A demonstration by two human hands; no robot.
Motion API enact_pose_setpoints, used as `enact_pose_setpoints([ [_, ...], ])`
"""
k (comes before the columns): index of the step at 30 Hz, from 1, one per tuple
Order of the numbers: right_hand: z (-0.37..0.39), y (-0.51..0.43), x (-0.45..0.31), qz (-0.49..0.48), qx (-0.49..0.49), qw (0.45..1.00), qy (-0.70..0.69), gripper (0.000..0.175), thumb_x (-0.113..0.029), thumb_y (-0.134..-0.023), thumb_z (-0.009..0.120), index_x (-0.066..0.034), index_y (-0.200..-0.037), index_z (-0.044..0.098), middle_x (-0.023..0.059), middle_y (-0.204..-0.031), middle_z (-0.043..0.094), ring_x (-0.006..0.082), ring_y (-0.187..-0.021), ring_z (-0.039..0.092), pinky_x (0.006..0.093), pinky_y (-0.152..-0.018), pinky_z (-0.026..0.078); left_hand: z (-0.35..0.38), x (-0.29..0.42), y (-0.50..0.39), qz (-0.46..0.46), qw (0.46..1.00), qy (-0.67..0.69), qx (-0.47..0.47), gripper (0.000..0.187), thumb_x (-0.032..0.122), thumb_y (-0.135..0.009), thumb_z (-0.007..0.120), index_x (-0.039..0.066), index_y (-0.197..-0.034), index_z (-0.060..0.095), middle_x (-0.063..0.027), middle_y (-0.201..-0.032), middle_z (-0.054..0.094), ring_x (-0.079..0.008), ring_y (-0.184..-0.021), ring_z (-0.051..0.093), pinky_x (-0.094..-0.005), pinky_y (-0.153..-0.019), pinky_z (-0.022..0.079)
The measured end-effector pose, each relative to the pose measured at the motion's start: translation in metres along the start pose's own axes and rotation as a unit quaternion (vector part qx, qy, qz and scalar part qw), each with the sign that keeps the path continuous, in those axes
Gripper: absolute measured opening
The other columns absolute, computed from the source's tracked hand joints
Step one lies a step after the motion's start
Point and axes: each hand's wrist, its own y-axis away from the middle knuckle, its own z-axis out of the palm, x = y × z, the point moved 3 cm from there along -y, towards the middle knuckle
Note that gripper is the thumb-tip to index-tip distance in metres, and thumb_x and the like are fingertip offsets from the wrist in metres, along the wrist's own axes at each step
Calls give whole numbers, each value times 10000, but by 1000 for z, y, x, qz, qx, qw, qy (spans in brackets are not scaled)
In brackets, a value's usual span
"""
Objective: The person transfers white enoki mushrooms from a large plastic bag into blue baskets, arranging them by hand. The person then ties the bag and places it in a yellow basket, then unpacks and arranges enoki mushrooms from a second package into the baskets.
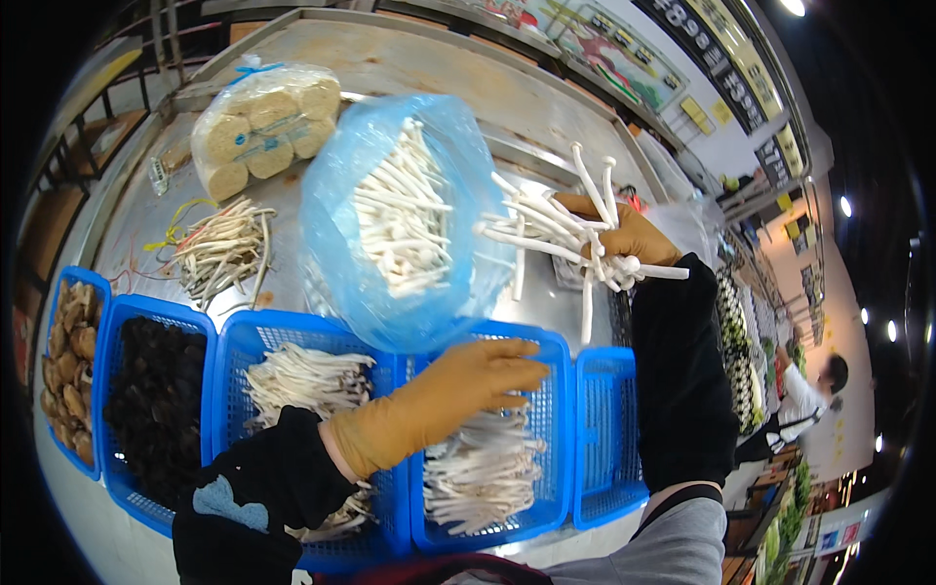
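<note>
My right hand (629, 234), in a tan rubber glove, is closed around a loose bunch of long white mushrooms (563, 227), held to the right of an open blue plastic bag (329, 212). More white mushrooms (409, 234) fill that bag on the metal table. My left hand (453, 391), gloved alike, has its fingers apart and nothing visible in them. It hovers over a blue plastic basket (561, 409) with white mushrooms (482, 475) lying in it. The left forearm partly covers the neighbouring basket (238, 365) of white mushrooms (311, 380).
Baskets of black fungus (157, 402) and brown mushrooms (73, 365) stand at the left; another blue basket (607, 431) stands right. Behind lie a bundle of thin mushrooms (227, 248) and a clear bag of pale rolls (267, 128). A person (801, 398) is far right.
</note>
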Motion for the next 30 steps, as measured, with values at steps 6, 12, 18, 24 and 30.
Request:
enact_pose_setpoints([
  [6, 35, 61, 40, 0, -21, 991, -135, 857, -92, -564, 747, 41, -1354, 442, 174, -1244, 580, 213, -1053, 605, 283, -880, 502, -8, -31, 18, 38, 988, 54, 141, 419, 218, -935, 557, -29, -1265, 480, -164, -1223, 563, -253, -1134, 561, -375, -961, 468],
  [12, 79, 60, 83, -6, -121, 981, -153, 744, -36, -659, 733, 14, -1350, 463, 130, -1214, 606, 170, -1020, 594, 270, -876, 472, 10, -70, 25, -27, 981, 163, 98, 398, 265, -936, 550, -11, -1218, 493, -192, -1249, 534, -357, -1205, 503, -476, -998, 432],
  [18, 113, 32, 112, 26, -256, 965, -57, 758, -82, -659, 798, -51, -1350, 487, 77, -1262, 587, 148, -1092, 553, 278, -944, 421, 30, -111, 1, -9, 972, 210, 107, 312, 143, -976, 429, -72, -1200, 449, -235, -1287, 491, -360, -1226, 485, -447, -1051, 402],
  [24, 106, 11, 118, -23, -190, 937, 291, 733, -142, -661, 767, -127, -1345, 505, 145, -1188, 628, 277, -1057, 603, 340, -914, 456, 48, -134, -30, -26, 937, 308, 162, 291, 36, -980, 337, -132, -1216, 364, -277, -1319, 432, -364, -1270, 434, -404, -1099, 350],
  [30, 61, 53, 108, -76, 29, 944, 319, 369, -178, -736, 673, -96, -1095, 676, 144, -1042, 672, 307, -927, 637, 367, -827, 495, 44, -81, 24, -80, 996, -32, 3, 318, 163, -951, 532, -39, -1194, 561, -197, -1182, 610, -226, -1076, 606, -318, -938, 483],
])
